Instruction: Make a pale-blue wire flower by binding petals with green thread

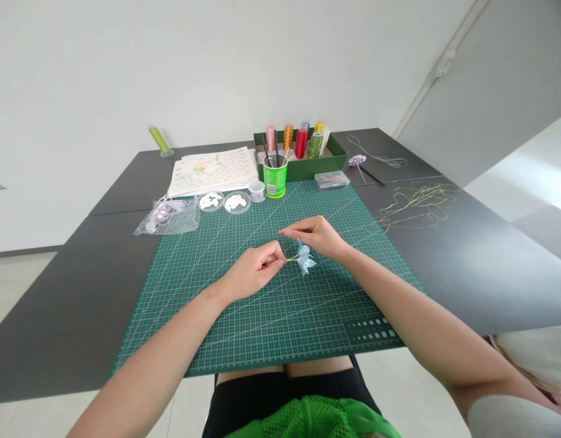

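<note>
My left hand (255,271) pinches the short stem of a pale blue artificial flower (304,258) between thumb and fingertips. The flower lies sideways with its petals pointing right, and yellow-green wrapping shows on the stem beside my fingertips. Just above and right of the blossom is my right hand (320,236), its thumb and fingers pressed together and pointing left. Anything between those fingertips is too small to make out. Both hands are over the green cutting mat (235,328).
Behind the mat stand a green pen cup (275,181) and a green box (339,159) with thread spools. Dishes of white pieces (237,202), a plastic bag (171,218) and paper sheets (230,167) are at left. Loose yellow-green thread (412,204) lies at right.
</note>
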Motion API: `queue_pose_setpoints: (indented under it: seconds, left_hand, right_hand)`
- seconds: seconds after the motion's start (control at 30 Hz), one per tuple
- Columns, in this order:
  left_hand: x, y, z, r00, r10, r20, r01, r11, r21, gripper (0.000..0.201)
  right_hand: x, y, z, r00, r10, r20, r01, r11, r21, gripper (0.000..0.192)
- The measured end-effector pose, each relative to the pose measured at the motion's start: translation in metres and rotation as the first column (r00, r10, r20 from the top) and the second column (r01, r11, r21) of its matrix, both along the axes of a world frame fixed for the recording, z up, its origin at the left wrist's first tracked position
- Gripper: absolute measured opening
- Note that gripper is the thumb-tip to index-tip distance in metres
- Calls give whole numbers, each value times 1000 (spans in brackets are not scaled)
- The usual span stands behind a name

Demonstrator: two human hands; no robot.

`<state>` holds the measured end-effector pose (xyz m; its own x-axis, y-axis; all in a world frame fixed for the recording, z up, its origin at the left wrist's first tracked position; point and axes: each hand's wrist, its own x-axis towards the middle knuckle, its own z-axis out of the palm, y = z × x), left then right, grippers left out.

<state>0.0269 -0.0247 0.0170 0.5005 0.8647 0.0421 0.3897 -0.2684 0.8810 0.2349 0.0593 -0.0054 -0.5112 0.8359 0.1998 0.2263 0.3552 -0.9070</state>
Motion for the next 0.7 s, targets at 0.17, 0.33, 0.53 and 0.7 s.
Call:
queue_pose_setpoints:
  seconds: [0.17,0.33,0.53,0.7]
  left_hand:
    - [-5,2,0,987,100,125,-109,992,70,19]
    - [-11,7,0,937,282,206,-319,932,171,19]
    - [-17,15,-5,866,434,249,-490,835,249,17]
    - [-19,18,-9,838,491,236,-542,798,265,17]
  right_hand:
    - [-2,2,-4,999,49,6,-49,997,-67,39]
    - [-4,1,-7,993,58,102,-56,998,-20,39]
    - [-7,-5,-4,986,111,126,-101,992,-82,30]
    - [-7,-9,0,976,143,165,-128,987,-101,32]
